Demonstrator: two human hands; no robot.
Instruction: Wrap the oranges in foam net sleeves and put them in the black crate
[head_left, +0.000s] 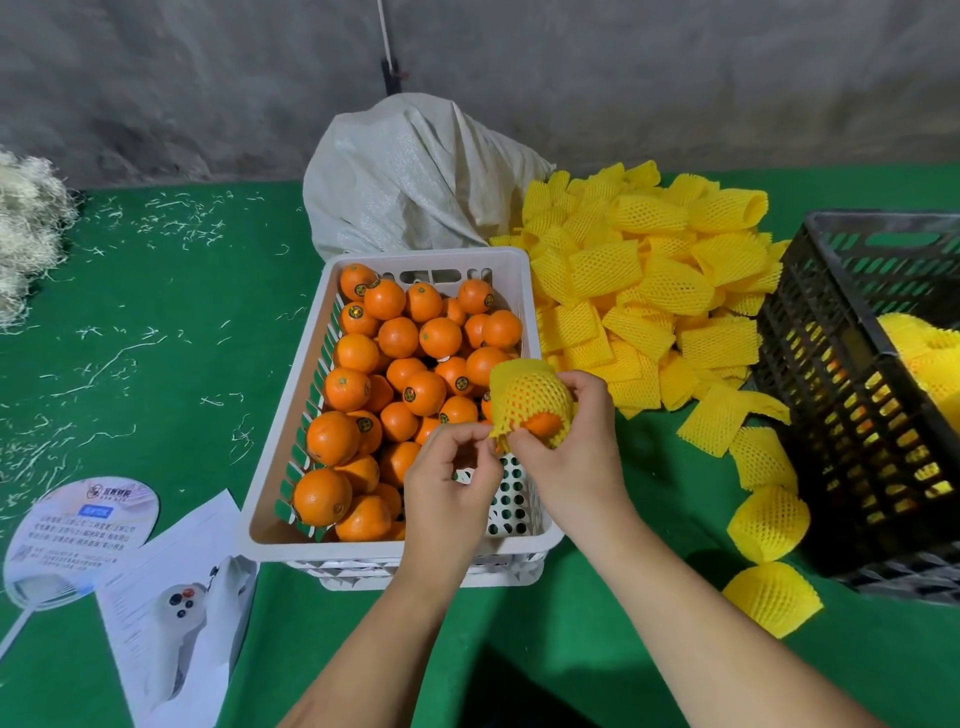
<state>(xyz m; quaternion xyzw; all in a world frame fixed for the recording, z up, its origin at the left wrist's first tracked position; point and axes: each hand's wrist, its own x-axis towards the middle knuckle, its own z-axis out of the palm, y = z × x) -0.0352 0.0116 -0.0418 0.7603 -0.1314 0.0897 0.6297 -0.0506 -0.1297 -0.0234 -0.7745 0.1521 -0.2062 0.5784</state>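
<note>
Sleeving one orange (543, 423), two hands (566, 447).

A green felt-covered table (156, 322) carries a white crate (291, 540) under the hands, a black crate (831, 364) to their right, loose yellow foam sleeves (649, 291) and a white sack (410, 182) beyond, printed leaflets (171, 587) to their left.

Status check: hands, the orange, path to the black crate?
Right hand grips orange, half in foam sleeve. Left hand pinches sleeve edge. Black crate at right, path open.
</note>
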